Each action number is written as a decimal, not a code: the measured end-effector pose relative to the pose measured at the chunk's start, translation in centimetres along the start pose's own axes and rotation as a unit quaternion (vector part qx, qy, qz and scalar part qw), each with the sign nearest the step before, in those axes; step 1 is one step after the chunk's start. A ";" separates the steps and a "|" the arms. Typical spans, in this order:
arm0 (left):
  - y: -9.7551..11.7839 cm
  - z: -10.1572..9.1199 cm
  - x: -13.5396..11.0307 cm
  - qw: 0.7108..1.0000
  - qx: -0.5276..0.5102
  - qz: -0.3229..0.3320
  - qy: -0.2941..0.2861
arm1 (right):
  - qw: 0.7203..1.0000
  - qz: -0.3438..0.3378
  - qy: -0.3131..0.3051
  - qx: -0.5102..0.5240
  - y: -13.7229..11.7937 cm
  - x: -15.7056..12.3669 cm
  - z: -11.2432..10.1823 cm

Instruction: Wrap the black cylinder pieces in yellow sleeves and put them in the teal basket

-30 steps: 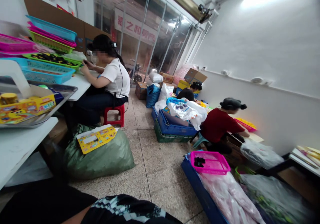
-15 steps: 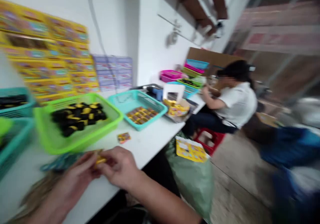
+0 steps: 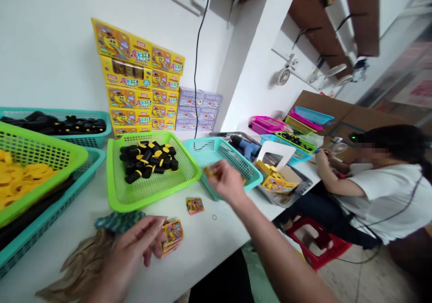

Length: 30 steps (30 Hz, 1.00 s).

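My left hand (image 3: 135, 244) is closed on a stack of small, colourful printed cards (image 3: 173, 235), gripped by one edge over the table. Over the near side of a teal basket (image 3: 202, 146), my right hand (image 3: 227, 183) pinches a small yellow-and-brown printed piece (image 3: 210, 171), slightly blurred. Much of the basket's contents is hidden behind that hand. Between my hands lies a smaller pile of similar cards (image 3: 195, 205), with a thin ring (image 3: 214, 217) like a rubber band to its right. A green basket (image 3: 151, 200) beyond my left hand holds black cylinders with yellow bands (image 3: 148, 159).
Yellow boxes (image 3: 130, 98) and purple boxes (image 3: 197, 109) are stacked against the wall. At left, a green basket holds yellow rings (image 3: 23, 177). A blue power tool (image 3: 248, 147) and a tray with an opened box (image 3: 278, 183) stand right. A seated co-worker (image 3: 381, 181) works beyond.
My hands were together over the table; now they are apart. The right has moved forward to the teal basket with a small piece. The view has turned left.
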<state>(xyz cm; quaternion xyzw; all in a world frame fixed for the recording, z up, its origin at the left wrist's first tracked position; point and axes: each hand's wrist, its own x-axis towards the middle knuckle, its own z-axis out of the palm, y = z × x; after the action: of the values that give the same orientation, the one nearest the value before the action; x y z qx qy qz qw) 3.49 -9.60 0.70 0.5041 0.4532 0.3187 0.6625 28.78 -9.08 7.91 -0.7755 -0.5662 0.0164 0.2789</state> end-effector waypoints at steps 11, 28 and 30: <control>-3.5 -1.4 2.8 0.945 0.307 0.114 0.014 | 0.956 0.120 -0.110 -0.243 9.8 13.6 1.4; -3.4 -1.1 2.7 0.880 0.428 0.201 0.047 | 0.975 -0.075 0.007 0.211 -0.1 -11.3 7.6; -3.3 -1.1 2.6 0.882 0.424 0.201 0.049 | 0.977 -0.058 -0.029 0.201 -0.7 -11.5 9.0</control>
<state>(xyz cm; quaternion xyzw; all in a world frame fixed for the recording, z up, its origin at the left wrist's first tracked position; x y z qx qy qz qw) 3.38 -7.84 -3.25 0.8010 0.4657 0.2467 0.2840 21.01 -15.41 -2.67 -0.6684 -0.6035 0.1365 0.4128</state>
